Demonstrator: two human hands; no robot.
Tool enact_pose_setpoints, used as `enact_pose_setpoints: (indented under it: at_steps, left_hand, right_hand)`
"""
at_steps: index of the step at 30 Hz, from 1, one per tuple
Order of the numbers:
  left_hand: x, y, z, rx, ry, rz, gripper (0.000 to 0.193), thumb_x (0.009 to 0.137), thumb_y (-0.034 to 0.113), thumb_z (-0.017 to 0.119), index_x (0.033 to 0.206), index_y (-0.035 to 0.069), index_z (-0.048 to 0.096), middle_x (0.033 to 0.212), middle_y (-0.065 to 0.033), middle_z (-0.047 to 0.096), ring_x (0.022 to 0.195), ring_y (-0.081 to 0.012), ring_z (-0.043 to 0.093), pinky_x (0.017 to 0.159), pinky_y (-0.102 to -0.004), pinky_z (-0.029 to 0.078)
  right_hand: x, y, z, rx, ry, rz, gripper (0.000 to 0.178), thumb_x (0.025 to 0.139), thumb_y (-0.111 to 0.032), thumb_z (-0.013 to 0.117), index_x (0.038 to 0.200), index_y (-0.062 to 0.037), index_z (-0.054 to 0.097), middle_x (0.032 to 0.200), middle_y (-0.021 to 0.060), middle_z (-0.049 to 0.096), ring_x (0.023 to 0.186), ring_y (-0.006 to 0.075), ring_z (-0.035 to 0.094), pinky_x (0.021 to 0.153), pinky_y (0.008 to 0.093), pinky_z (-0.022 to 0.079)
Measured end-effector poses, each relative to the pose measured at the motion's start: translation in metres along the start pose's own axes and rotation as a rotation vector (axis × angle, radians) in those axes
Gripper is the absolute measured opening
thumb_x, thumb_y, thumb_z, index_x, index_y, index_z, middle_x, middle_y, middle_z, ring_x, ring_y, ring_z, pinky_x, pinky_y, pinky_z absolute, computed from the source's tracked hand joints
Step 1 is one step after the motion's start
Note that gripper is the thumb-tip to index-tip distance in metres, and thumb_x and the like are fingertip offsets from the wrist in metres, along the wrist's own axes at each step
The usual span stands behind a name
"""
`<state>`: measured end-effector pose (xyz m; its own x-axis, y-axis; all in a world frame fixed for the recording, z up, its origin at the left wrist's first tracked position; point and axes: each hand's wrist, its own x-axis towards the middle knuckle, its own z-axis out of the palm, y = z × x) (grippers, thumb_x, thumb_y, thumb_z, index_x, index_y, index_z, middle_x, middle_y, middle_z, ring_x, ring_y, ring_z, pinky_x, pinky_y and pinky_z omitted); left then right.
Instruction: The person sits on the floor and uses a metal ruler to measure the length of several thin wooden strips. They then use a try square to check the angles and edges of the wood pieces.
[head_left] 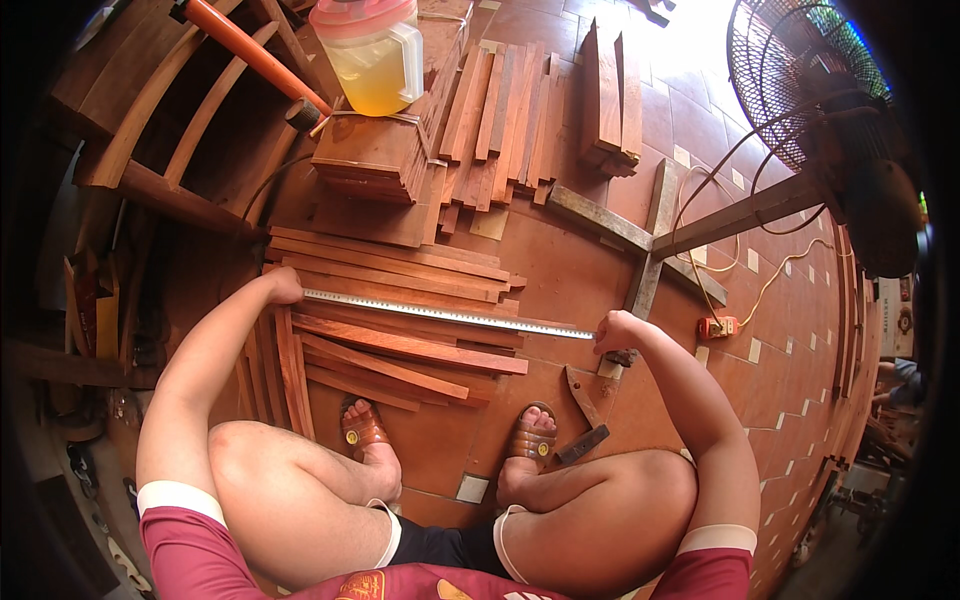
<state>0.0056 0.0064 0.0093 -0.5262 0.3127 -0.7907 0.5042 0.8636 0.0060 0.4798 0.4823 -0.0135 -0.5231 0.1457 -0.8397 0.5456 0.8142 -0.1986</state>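
Note:
A long silver steel ruler (450,314) with dark graduation marks stretches straight between my two hands, over a stack of reddish wooden strips (430,345). My left hand (284,286) is closed at its left end, beside the ends of the strips. At the other end my right hand (616,330) grips it with curled fingers, out past the strips and above the tiled floor. The ruler hides part of the strips beneath it. Whether it touches them I cannot tell.
A try square (582,415) lies near my right foot. Beyond the strips stand a wooden block stack (370,160) bearing a pitcher (372,60) of yellow liquid, and more cut strips (505,120). A fan (800,90) on a crossed wooden base (655,240) and a corded red socket (717,327) are at right.

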Motion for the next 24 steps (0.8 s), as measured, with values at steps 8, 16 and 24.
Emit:
enact_pose_setpoints:
  at_steps: [8,16,24]
  left_hand:
    - [0.0008,-0.0004,0.0006,-0.003,0.007,-0.001,0.025,0.077,0.013,0.06,0.09,-0.004,0.073,0.103,-0.025,0.071,0.099,-0.0379,0.068,0.085,-0.0415,0.053]
    - [-0.0035,0.0023,-0.0012,-0.003,0.009,-0.003,0.026,0.076,0.013,0.06,0.09,-0.004,0.073,0.103,-0.0262,0.07,0.099,-0.0384,0.068,0.085,-0.0416,0.053]
    - [-0.0057,0.0066,-0.0029,-0.007,0.011,0.008,0.025,0.076,0.012,0.059,0.09,-0.004,0.073,0.101,-0.0261,0.071,0.098,-0.038,0.068,0.085,-0.041,0.053]
  right_hand:
    - [0.0007,0.0029,0.0035,-0.002,0.012,-0.019,0.039,0.065,-0.041,0.079,0.089,-0.0104,0.078,0.085,0.0094,0.075,0.08,0.0242,0.07,0.076,0.0354,0.057]
    - [-0.0044,-0.0033,-0.0037,-0.025,-0.007,0.013,0.04,0.069,-0.044,0.075,0.093,-0.0122,0.078,0.089,0.0093,0.075,0.084,0.0258,0.07,0.08,0.0361,0.056]
    - [-0.006,-0.0019,-0.006,-0.022,-0.015,0.017,0.04,0.07,-0.045,0.072,0.093,-0.0121,0.078,0.09,0.0105,0.074,0.086,0.0266,0.07,0.081,0.0365,0.056]
